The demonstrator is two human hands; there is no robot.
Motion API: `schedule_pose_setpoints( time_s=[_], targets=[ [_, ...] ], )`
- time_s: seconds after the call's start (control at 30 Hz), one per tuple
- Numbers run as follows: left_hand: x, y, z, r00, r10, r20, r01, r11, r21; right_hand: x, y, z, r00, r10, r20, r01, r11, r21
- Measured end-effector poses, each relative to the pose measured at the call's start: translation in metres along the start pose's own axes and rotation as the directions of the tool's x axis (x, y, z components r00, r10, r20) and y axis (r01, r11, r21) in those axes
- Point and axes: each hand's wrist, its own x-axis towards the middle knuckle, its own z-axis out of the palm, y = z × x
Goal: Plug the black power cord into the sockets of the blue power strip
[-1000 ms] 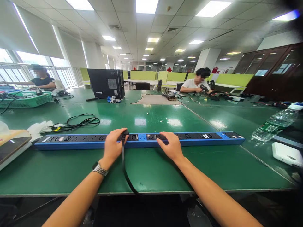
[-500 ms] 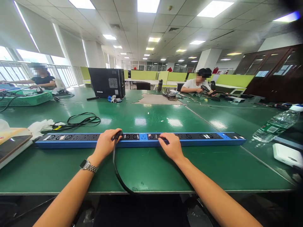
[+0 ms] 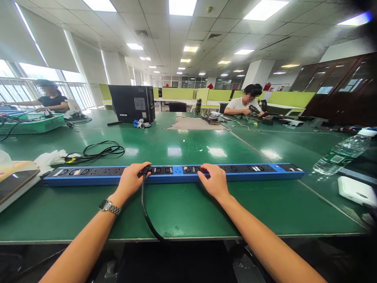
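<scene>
Shifted leftward along the strip (image 3: 173,179) since the frame of a second ago are the left grip (image 3: 130,179) and the plug (image 3: 146,170) held in it. No notable change is recorded for the right grip (image 3: 215,180).

The strip is found lying lengthwise across the bench (image 3: 194,214), near the front edge, with its sockets facing up; by this placement, it is judged, the sockets can be reached from above. The plug is enclosed by the left grip at the strip's top face, left of its middle. Whether the plug is seated cannot be told, its lower end being hidden. Hold is taken on the plug's body rather than on the cord (image 3: 143,200), presumably so that its angle can be controlled. The cord is left in a slack curve toward the bench's front edge.

The right grip is partly open, thumb spread from curled fingers, and is rested on the strip right of its middle, probably for steadying; the pressure applied cannot be told. No separate item is seen in it.

A coiled cable (image 3: 84,159) is laid behind the strip at left. A bottle (image 3: 337,156) and a white box (image 3: 356,190) are placed beyond its right end.
</scene>
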Motion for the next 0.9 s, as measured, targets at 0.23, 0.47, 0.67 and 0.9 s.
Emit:
schedule_pose_setpoints(
  time_s=[0.23,0.47,0.67,0.9],
  targets=[
    [-0.008,0.001,0.009,0.994,-0.005,-0.111,0.010,0.999,0.046,-0.001,0.006,0.004,0.999,0.035,0.014,-0.034,0.997,-0.069],
    [-0.003,0.001,0.003,0.996,0.012,-0.085,-0.009,0.999,0.035,0.000,0.003,0.003,0.997,0.061,0.052,-0.055,0.993,-0.103],
    [-0.003,0.001,0.005,0.995,-0.028,-0.091,0.029,1.000,0.009,0.000,-0.002,-0.001,0.989,0.107,0.103,-0.094,0.988,-0.119],
    [0.004,0.021,0.002,0.958,-0.066,-0.279,0.028,0.990,-0.137,0.000,-0.002,0.001,0.990,0.110,0.089,-0.100,0.988,-0.116]
  ],
)
